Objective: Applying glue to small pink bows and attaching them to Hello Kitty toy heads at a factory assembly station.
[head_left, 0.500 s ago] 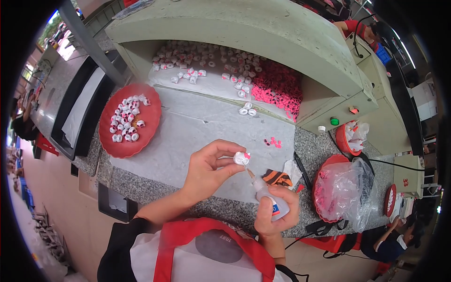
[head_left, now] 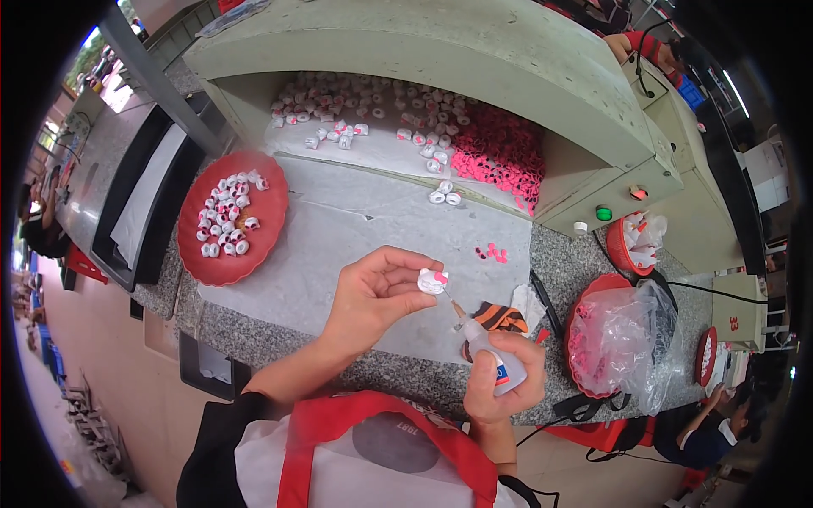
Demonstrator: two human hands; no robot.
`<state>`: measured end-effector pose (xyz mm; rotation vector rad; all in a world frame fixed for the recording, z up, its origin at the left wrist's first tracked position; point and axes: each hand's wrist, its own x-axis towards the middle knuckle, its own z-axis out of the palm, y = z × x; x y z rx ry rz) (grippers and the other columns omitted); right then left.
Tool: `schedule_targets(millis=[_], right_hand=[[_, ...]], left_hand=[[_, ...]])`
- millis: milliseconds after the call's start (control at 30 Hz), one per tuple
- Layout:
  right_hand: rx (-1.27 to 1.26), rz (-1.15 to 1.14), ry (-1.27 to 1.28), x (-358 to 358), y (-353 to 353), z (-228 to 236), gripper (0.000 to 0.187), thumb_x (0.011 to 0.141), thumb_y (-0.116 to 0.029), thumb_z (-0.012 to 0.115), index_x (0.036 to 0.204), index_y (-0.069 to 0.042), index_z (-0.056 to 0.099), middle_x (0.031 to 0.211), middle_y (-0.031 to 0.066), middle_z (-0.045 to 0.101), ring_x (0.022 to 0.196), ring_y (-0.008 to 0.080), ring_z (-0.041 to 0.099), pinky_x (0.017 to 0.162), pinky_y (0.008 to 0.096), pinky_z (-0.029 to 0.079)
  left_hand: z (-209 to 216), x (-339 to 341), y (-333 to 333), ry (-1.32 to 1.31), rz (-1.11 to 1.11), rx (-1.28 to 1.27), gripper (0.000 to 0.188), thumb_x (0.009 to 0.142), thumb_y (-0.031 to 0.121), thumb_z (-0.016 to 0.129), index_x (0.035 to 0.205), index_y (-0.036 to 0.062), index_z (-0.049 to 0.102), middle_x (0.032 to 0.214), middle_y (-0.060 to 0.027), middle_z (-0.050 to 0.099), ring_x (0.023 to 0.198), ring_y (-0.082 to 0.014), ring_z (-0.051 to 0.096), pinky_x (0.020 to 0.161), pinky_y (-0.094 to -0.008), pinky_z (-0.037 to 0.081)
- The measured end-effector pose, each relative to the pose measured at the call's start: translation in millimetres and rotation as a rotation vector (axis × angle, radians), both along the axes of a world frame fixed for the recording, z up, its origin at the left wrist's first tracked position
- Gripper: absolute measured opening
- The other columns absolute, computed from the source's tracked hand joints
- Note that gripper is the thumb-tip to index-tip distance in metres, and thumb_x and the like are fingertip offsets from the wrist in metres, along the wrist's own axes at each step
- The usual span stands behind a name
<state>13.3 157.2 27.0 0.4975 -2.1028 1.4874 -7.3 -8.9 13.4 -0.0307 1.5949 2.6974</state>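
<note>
your left hand (head_left: pixel 366 296) has white piece (head_left: pixel 431 284) pinched mid-frame, pink bit (head_left: pixel 441 277) already on; right hand (head_left: pixel 500 391) wrapped round squeeze bottle (head_left: pixel 478 334), nozzle (head_left: pixel 458 311) close, contact unclear; red dish (head_left: pixel 222 273) at frame left partly filled, big heap of pieces (head_left: pixel 329 107) up top probably left to do

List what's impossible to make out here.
In the head view:
- Far side of the white piece: turned away, partly covered by the left hand.
- Back of the bottle: wrapped by the right hand.
- Contents of the red tray at right: obscured by the plastic bag.
- Rear interior of the cabinet: hidden by its overhanging top.
</note>
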Motion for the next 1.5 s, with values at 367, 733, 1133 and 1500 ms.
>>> schedule_targets(millis=[367,733,1133,1500], right_hand=[[-0.356,-0.049,-0.613,-26,-6,-7,0.021,0.073,-0.009,0.056,0.089,0.004,0.053,0.075,0.0078,0.058,0.06,0.0122,0.056,0.053,0.0231,0.044],[-0.12,-0.023,-0.607,-89,8,-67,0.03,0.071,0.0,0.059,0.097,0.0,0.044,0.076,0.005,0.052,0.061,0.0096,0.051,0.051,0.0217,0.043],[0.029,0.067,-0.066,-8,4,-10,0.021,0.07,-0.007,0.057,0.088,0.002,0.051,0.072,0.008,0.055,0.058,0.0151,0.058,0.051,0.0228,0.046],[0.052,0.084,-0.073,-12,1,-7,0.018,0.071,-0.007,0.059,0.086,0.001,0.053,0.07,0.0086,0.057,0.054,0.0146,0.057,0.049,0.022,0.045]], left_hand=[[-23,-11,-6,-0.029,0.048,-0.079,0.031,0.071,-0.012,0.059,0.1,-0.0047,0.05,0.1,-0.0141,0.058,0.092,-0.017,0.057,0.078,-0.0263,0.049],[-31,-15,-15,-0.082,0.0,0.009,0.034,0.071,-0.012,0.058,0.102,-0.0009,0.052,0.102,-0.011,0.058,0.092,-0.0164,0.058,0.078,-0.0249,0.047],[-11,-5,-9,-0.091,-0.063,0.07,0.037,0.072,-0.011,0.058,0.106,-0.0018,0.051,0.106,-0.0139,0.056,0.096,-0.0209,0.057,0.081,-0.029,0.047],[-12,-6,-10,-0.082,-0.049,0.047,0.036,0.072,-0.012,0.057,0.105,-0.0019,0.052,0.105,-0.0137,0.057,0.096,-0.0186,0.057,0.08,-0.0275,0.048]])
